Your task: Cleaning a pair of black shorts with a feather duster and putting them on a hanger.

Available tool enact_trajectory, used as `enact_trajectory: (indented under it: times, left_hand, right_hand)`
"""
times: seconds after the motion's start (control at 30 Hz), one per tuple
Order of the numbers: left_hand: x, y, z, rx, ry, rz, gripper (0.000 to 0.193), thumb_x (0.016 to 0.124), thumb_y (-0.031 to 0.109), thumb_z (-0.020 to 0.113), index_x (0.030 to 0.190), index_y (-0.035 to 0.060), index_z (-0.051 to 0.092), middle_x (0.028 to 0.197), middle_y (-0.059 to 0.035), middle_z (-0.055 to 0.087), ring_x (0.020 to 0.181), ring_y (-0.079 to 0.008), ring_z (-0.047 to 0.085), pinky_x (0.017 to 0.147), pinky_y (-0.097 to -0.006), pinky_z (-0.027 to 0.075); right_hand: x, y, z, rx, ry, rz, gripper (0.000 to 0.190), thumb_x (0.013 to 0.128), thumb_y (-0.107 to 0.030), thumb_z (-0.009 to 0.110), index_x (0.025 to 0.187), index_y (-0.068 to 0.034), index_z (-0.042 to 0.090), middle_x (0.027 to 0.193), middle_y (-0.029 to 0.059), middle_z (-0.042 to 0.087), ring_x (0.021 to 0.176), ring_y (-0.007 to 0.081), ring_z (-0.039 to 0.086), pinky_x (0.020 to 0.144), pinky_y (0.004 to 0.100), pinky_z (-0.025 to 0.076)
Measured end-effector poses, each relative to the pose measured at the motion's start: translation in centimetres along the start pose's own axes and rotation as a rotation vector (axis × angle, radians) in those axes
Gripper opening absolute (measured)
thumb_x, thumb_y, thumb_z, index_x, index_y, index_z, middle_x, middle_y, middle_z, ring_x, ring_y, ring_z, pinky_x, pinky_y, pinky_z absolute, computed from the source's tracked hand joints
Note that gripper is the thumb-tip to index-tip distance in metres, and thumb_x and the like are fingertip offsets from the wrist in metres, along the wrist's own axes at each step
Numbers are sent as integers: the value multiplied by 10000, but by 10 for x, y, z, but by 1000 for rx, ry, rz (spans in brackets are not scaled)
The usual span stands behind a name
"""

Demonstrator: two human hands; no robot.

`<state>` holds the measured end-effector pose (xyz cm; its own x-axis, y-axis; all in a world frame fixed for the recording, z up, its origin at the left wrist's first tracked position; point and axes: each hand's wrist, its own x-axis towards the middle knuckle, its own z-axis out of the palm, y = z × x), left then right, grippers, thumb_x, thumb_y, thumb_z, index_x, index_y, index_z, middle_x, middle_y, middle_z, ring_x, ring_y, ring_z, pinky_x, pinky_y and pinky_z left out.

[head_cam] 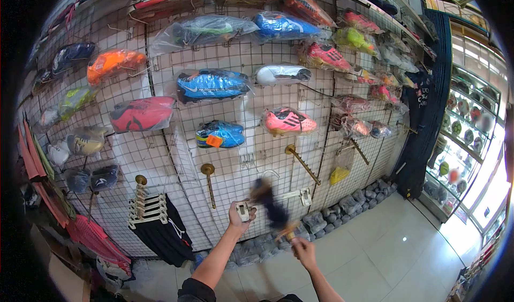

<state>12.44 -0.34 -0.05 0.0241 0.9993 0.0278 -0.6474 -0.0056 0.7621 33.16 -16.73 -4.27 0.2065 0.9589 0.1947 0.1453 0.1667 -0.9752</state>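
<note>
My left hand (242,216) grips one clip end of a pale clip hanger (306,196). The hanger lies across in front of the grid wall, hook upward, its other clip end at the right. In my right hand (304,251) is the handle of a duster (278,215), whose dark head is blurred. That head passes in front of the hanger and hides its middle; whether the two touch, I cannot tell. Brass-coloured display arms (210,185) stick out from the wall close to both hands.
Bagged football boots (213,85) hang on the wire grid (257,157). Black shorts (164,231) hang on clip hangers at the left. Wrapped grey bundles (313,223) line the wall's foot above the tiled floor (361,253). A lit glass display case (461,141) holds balls at the right.
</note>
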Motion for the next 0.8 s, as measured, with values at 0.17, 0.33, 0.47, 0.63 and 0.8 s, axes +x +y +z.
enact_trajectory:
  times: [0.17, 0.33, 0.47, 0.63, 0.8]
  left_hand:
    - [-27, 41, 3, -258, -264, -327, 248, 794, 296, 326, 709, 104, 457, 584, -52, 404, 514, -155, 375, 449, -274, 272]
    - [-28, 39, 0, -190, -390, -431, 285, 793, 301, 332, 674, 80, 468, 558, -56, 400, 487, -158, 361, 446, -268, 277]
    - [-25, 35, -6, -74, -306, -474, 384, 823, 368, 334, 699, 52, 514, 548, -65, 409, 462, -172, 357, 450, -288, 316]
    - [-27, 18, 0, 196, 79, -238, 434, 832, 447, 415, 940, 50, 554, 773, -63, 504, 683, -186, 471, 605, -314, 404]
    - [-51, -14, 26, 303, -129, -331, 430, 854, 413, 471, 1143, 94, 490, 1083, -46, 516, 975, -172, 475, 784, -358, 413]
  right_hand:
    - [17, -23, -23, 554, 344, 182, 276, 915, -332, 456, 767, -99, 448, 538, -12, 390, 387, 69, 354, 339, 198, 258]
    - [36, -55, -36, 660, 143, 121, 172, 899, -253, 504, 866, -93, 450, 591, -17, 390, 367, 54, 300, 330, 191, 218]
    - [44, -76, -42, 712, -71, 231, 205, 768, -4, 627, 859, -76, 458, 605, -41, 392, 384, 25, 289, 336, 183, 199]
    - [43, -87, -34, 560, 106, 118, 203, 739, 4, 652, 840, -53, 486, 615, -30, 434, 412, 29, 338, 361, 190, 250]
    - [40, -78, 2, 111, 390, -209, 294, 651, -24, 689, 898, 9, 534, 706, 16, 520, 649, 88, 464, 579, 233, 387]
